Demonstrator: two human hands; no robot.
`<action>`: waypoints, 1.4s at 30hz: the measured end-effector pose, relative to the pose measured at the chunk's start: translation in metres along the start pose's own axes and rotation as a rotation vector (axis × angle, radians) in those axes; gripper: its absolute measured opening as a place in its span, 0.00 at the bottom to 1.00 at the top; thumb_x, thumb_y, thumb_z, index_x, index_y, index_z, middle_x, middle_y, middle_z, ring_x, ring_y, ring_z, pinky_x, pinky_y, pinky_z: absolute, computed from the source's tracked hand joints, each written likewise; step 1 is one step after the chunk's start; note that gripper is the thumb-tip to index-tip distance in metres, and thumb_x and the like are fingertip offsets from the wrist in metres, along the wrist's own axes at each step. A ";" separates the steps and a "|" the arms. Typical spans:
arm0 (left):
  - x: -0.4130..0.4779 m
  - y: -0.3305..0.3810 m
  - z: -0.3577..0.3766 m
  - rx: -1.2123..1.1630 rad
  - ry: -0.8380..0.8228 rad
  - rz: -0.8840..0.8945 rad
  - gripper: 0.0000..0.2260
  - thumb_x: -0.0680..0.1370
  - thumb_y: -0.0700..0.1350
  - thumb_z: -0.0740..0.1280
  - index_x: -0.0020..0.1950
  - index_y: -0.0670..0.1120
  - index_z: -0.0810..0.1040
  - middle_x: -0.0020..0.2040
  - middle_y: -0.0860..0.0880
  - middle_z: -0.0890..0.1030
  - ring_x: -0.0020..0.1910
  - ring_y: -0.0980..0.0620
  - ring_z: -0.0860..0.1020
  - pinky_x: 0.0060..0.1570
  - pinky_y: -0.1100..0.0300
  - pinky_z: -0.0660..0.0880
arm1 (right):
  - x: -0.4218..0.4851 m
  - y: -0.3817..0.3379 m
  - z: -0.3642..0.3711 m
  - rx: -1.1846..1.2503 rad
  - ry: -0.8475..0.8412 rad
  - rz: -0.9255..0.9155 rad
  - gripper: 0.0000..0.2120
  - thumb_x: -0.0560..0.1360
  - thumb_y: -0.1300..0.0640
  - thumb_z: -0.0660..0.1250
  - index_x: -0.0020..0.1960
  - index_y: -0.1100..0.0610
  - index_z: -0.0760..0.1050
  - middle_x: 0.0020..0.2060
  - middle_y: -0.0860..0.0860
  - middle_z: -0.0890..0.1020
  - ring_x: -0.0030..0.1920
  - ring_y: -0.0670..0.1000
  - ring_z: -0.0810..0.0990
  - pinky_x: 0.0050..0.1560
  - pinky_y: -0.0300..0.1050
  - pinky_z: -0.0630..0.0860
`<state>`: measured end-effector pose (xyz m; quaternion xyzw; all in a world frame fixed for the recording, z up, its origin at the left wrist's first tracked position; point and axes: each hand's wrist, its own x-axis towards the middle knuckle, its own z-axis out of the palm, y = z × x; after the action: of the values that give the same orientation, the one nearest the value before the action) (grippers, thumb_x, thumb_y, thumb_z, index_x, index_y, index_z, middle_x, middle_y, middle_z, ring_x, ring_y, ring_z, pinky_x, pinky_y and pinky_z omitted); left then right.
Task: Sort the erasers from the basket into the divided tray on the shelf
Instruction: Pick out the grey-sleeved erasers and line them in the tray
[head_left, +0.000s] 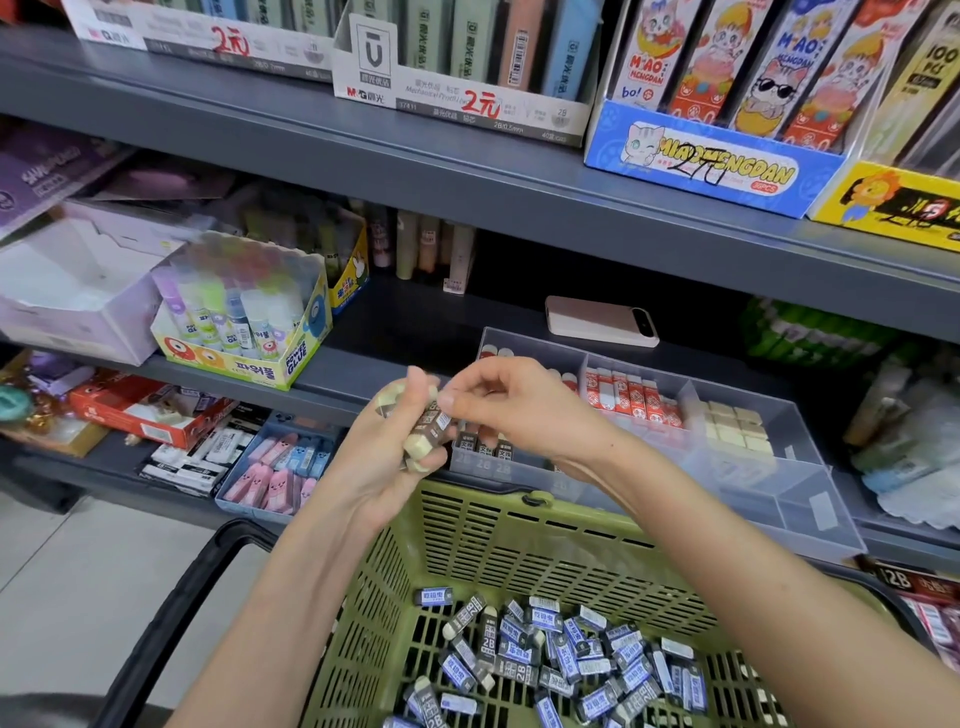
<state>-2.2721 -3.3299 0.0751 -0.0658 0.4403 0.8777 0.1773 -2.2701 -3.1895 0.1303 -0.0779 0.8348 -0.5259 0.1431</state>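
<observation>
A bunch of erasers, cream with dark printed sleeves, is gripped in the left hand, its fingers curled round them. The right hand is held close against it. Its thumb and forefinger are pinched on the uppermost sleeved eraser of the bunch, and its other fingers are curled in. Both hands are held above the far rim of the green basket. Below the right forearm, loose erasers in blue and dark sleeves are heaped on the basket floor.

The clear divided tray is set on the shelf just beyond the hands and to their right. Dark 2B erasers are stood in the compartment directly under the right hand. Red-and-white erasers are packed in the compartment just right of that hand. Cream blocks are stacked in the next one further right. A pink phone is laid flat on the shelf beyond the tray. A box of glue sticks is seen well to the left of the left hand.
</observation>
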 end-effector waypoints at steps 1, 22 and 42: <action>0.001 0.001 0.000 -0.034 0.028 -0.022 0.22 0.66 0.57 0.65 0.49 0.41 0.73 0.34 0.45 0.76 0.29 0.55 0.73 0.18 0.69 0.66 | 0.000 0.000 0.001 0.032 0.007 0.026 0.04 0.74 0.57 0.69 0.45 0.58 0.77 0.31 0.48 0.80 0.27 0.41 0.74 0.31 0.34 0.72; 0.001 0.004 0.000 -0.219 0.110 -0.064 0.21 0.65 0.57 0.68 0.48 0.41 0.77 0.36 0.45 0.83 0.36 0.50 0.83 0.31 0.63 0.79 | -0.013 0.028 -0.039 -0.338 0.236 0.022 0.16 0.68 0.59 0.74 0.44 0.50 0.67 0.33 0.47 0.79 0.30 0.42 0.73 0.38 0.42 0.72; 0.000 0.006 -0.002 -0.229 0.066 -0.090 0.21 0.66 0.57 0.68 0.50 0.42 0.74 0.37 0.44 0.83 0.36 0.49 0.83 0.25 0.65 0.76 | -0.018 0.039 -0.040 -1.182 0.111 -0.046 0.06 0.74 0.50 0.67 0.47 0.48 0.81 0.43 0.47 0.76 0.48 0.50 0.69 0.47 0.43 0.70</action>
<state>-2.2745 -3.3341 0.0782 -0.1343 0.3392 0.9108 0.1934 -2.2655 -3.1338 0.1142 -0.1348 0.9904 0.0219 0.0204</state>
